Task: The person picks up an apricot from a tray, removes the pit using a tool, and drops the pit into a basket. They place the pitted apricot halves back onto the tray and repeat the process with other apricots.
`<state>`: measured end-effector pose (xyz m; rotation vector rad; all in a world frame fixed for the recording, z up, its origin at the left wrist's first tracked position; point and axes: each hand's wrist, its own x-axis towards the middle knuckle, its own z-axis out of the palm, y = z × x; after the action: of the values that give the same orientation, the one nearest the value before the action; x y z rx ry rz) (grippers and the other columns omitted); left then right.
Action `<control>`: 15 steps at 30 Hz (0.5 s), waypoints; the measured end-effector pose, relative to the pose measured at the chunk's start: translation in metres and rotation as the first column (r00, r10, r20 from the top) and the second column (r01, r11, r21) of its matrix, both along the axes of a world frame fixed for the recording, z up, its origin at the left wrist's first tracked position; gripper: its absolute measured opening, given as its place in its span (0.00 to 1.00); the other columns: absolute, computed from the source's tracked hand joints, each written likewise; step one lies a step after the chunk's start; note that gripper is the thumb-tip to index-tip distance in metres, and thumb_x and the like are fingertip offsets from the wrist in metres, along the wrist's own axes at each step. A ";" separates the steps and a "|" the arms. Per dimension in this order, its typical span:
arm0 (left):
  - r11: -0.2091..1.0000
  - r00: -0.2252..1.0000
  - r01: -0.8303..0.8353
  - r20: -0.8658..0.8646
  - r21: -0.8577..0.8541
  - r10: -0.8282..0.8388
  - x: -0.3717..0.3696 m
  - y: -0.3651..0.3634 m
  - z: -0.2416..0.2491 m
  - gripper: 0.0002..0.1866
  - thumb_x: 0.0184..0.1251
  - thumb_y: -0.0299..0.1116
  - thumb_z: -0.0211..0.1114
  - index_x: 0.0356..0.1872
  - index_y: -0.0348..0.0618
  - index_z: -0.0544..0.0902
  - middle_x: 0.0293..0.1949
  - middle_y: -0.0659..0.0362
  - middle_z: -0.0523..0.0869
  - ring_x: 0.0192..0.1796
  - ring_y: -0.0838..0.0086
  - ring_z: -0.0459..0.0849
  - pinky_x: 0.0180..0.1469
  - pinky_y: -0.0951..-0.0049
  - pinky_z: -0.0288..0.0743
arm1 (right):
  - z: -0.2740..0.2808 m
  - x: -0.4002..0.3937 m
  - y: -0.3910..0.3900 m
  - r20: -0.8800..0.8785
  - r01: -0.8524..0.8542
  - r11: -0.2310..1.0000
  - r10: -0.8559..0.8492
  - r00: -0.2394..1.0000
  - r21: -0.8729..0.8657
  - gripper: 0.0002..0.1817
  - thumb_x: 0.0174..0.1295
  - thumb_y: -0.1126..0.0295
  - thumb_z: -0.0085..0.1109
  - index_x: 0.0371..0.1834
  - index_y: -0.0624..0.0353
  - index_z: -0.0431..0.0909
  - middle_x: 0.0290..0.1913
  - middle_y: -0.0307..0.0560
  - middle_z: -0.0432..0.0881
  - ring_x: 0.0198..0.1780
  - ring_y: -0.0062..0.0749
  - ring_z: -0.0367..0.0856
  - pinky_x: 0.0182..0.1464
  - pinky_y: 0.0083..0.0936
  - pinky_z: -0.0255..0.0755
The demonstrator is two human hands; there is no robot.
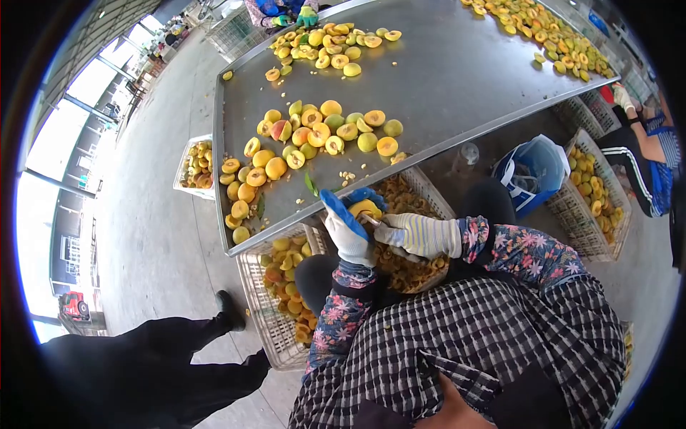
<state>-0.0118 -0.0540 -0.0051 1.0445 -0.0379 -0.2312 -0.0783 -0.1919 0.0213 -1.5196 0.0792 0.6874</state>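
My left hand (350, 232), in a white glove with blue-coated fingers, is closed round a yellow peach half (365, 209) just off the table's near edge. Close beside it, my right hand (425, 237), in a striped knit glove, grips a small thin tool (371, 221) whose tip meets the fruit; most of its handle is hidden in the fingers. Below both hands stands a crate (431, 191) of brownish peach scraps. On the metal table (286, 207) ahead lies a pile of whole and halved peaches (314, 132), with loose stones and green leaves nearby.
A crate of peaches (250, 275) stands by my left knee, another (204, 191) beyond the table's left edge. To the right are a blue-and-white bucket (530, 175) and a peach crate (604, 214). Other people work around the table; a person in black (157, 365) stands at left.
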 end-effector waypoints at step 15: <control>0.981 0.980 0.189 -0.069 0.034 -0.186 0.009 0.000 0.004 0.36 0.80 0.62 0.40 0.41 0.32 0.78 0.31 0.49 0.86 0.32 0.62 0.86 0.40 0.65 0.83 | -0.009 -0.008 0.001 0.008 0.044 0.985 -0.046 0.999 0.168 0.25 0.74 0.42 0.47 0.46 0.55 0.71 0.19 0.34 0.68 0.14 0.21 0.67 0.15 0.21 0.62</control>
<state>-0.0026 -0.0542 -0.0013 1.0740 -0.0729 -0.4392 -0.0862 -0.1906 0.0122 -1.3562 0.0452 0.6330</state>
